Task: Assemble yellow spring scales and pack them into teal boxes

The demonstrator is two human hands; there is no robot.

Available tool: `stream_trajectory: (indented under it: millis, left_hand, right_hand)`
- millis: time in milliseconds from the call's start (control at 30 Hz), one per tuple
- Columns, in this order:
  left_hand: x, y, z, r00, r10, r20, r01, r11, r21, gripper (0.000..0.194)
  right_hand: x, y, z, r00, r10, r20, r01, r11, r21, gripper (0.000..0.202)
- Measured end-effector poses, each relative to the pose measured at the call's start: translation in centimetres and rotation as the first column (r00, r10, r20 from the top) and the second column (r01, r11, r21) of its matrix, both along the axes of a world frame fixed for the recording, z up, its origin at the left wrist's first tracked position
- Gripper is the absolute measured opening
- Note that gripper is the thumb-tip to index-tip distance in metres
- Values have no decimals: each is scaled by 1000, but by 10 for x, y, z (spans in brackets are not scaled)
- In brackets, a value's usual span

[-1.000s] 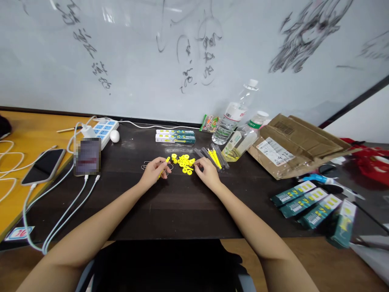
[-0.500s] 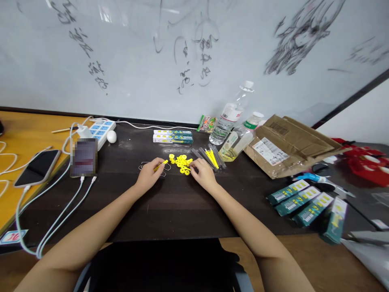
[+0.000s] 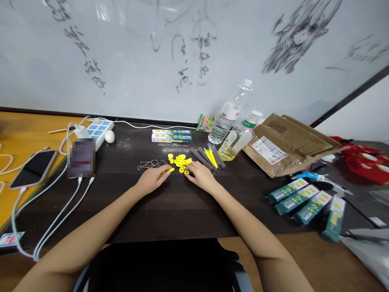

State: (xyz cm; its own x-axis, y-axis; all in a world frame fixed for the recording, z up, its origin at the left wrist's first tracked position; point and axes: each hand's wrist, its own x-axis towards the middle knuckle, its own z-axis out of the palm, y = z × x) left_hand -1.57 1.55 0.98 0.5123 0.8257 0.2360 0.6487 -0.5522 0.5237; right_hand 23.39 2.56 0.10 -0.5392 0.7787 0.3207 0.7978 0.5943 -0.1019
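Observation:
My left hand [image 3: 152, 179] is closed on a thin yellow stick [image 3: 171, 170], whose end pokes out past the fingertips toward the right. Beyond that hand, several bent metal wire hooks [image 3: 148, 164] lie on the dark table. A loose pile of small yellow ring-shaped pieces [image 3: 180, 160] sits between my two hands. My right hand [image 3: 201, 177] rests at the pile's right edge, thumb and fingers apart, fingertips touching or close to the rings. Right of the pile are clear plastic sleeves [image 3: 219, 156] and several yellow sticks [image 3: 210, 157].
Two small boxes [image 3: 172, 138] lie at the back. Behind the sleeves stand a water bottle [image 3: 225, 117] and a bottle of yellowish liquid [image 3: 240, 140]. A cardboard parcel [image 3: 285, 142] and several green-white boxes [image 3: 311, 207] lie right. A power strip [image 3: 100, 132] and charging phone [image 3: 34, 169] are left.
My left hand has moved right, bringing the yellow stick nearer the ring pile and uncovering the wire hooks. My right hand has shifted slightly down and left at the pile's edge.

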Motion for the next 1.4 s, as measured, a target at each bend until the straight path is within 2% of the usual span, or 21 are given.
stream_trajectory:
  millis: [167,267,333,433,533,600,667,867,967,1100,1233,1400]
  left_hand:
    - [0,-1,2,1000,-9,-26,9,1000,-17,32]
    - [1,-2,1,999,-30,-18,29,998,-60,21]
    - [2,-3,1,998,-68,-4,67,994,-86,16]
    - [3,-4,-1,991,-128,33,131,986,-101,19]
    - [4,-4,-2,987,-155,42,158,983,-92,25]
    - [5,-4,-4,989,-148,27,150,985,-84,27]
    - [5,-4,-4,991,-131,17,132,988,-82,28]
    - [7,-5,-2,992,-58,111,74,987,-142,25]
    - [8,-5,-1,978,-40,207,92,964,-250,23]
    - [10,-5,-4,938,3,346,123,932,-341,25]
    - [11,-6,-5,926,-2,377,149,921,-360,25]
    - [9,-5,-5,955,-28,296,133,930,-341,22]
  right_hand:
    - [2,-1,4,988,-14,-157,2,997,-72,8]
    - [-2,-3,6,921,-69,-383,-1,984,-180,11]
    - [-7,-4,5,807,-100,-582,-80,958,-276,14]
    - [-17,-4,2,561,-188,-807,-273,878,-394,17]
    - [-27,-5,-5,370,-306,-877,-421,786,-452,27]
    - [-32,-6,-9,317,-348,-882,-476,746,-466,30]
    - [-34,-8,-10,301,-352,-886,-504,731,-461,30]
    - [-33,-10,-9,287,-277,-917,-500,773,-390,29]
    - [-31,-9,-10,295,-284,-912,-528,747,-403,29]
    - [-30,-8,-10,320,-275,-907,-554,722,-415,39]
    - [-31,-11,-11,400,-212,-892,-510,757,-408,32]
    - [-32,-15,-11,535,-132,-834,-403,829,-389,27]
